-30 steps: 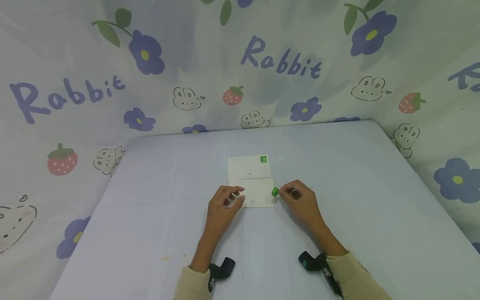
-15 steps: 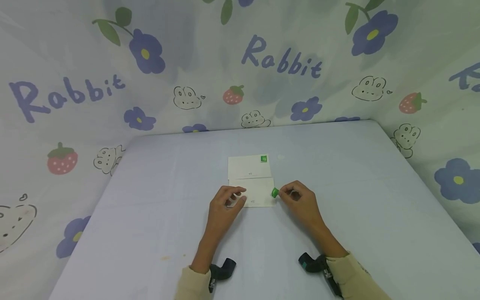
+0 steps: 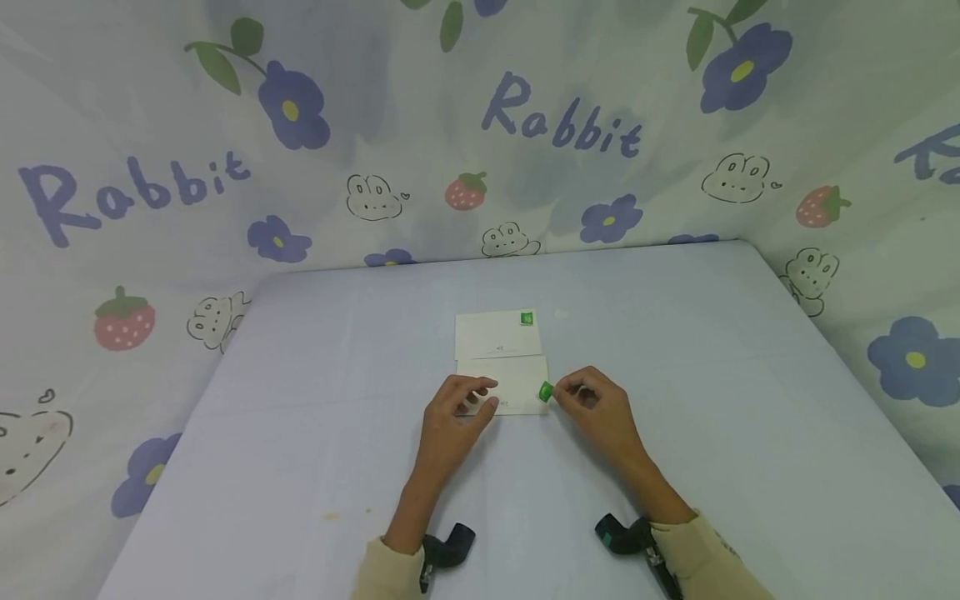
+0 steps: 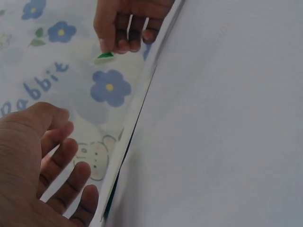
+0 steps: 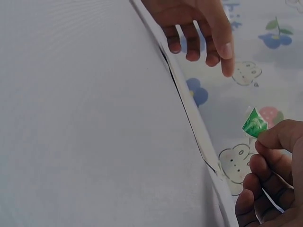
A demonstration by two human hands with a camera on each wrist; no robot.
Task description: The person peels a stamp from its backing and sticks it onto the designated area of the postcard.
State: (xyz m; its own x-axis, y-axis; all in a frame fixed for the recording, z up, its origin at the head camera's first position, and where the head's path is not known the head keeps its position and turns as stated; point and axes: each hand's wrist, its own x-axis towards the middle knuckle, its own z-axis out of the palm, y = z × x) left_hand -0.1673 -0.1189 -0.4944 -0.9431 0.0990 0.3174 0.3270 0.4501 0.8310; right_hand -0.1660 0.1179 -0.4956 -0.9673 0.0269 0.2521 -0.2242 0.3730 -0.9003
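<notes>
My right hand (image 3: 602, 410) pinches a small green stamp (image 3: 546, 392) by its edge, between thumb and forefinger. In the right wrist view the stamp (image 5: 255, 124) is slightly curved, with a clear margin around the green. It overlaps the right edge of the nearer white envelope (image 3: 521, 377) in the head view. Over that envelope's left part is my left hand (image 3: 450, 425), its fingers loosely bent and nothing between them. Directly behind lies a second white envelope (image 3: 491, 336), which bears a green stamp in its upper right corner.
The envelopes lie mid-table on a white-covered tabletop (image 3: 315, 333). A patterned cloth (image 3: 420, 125) with flowers, rabbits and strawberries hangs behind and at both sides. Black wrist cameras (image 3: 453, 546) are strapped near both sleeves.
My right hand has shifted slightly left and toward me, bringing the stamp over the nearer envelope's right edge. My left hand has moved a little to the right. The envelopes stay put.
</notes>
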